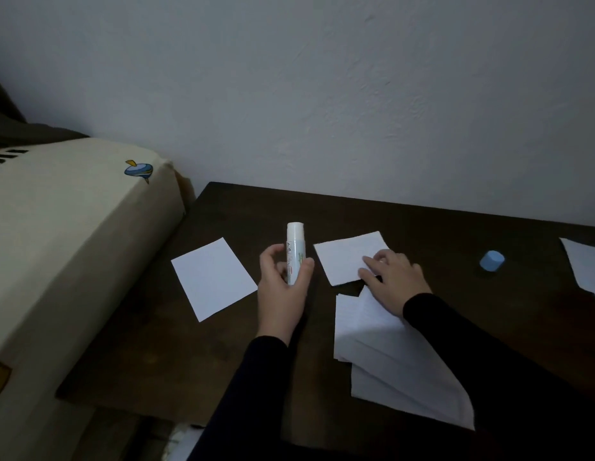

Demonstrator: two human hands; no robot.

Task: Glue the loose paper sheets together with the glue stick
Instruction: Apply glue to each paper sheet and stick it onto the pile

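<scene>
My left hand (281, 287) grips a white glue stick (294, 251) upright above the dark table, its cap off. The blue cap (492, 260) lies to the right on the table. My right hand (394, 276) rests with its fingers on the near corner of a white paper sheet (347, 254) at the centre. Another single sheet (213, 277) lies flat to the left of the glue stick. A stack of white sheets (389, 354) sits under my right wrist and forearm.
The dark wooden table (156, 344) stands against a white wall. A cream cloth-covered block (56, 227) borders its left edge. One more paper piece (585, 264) shows at the right border of the view.
</scene>
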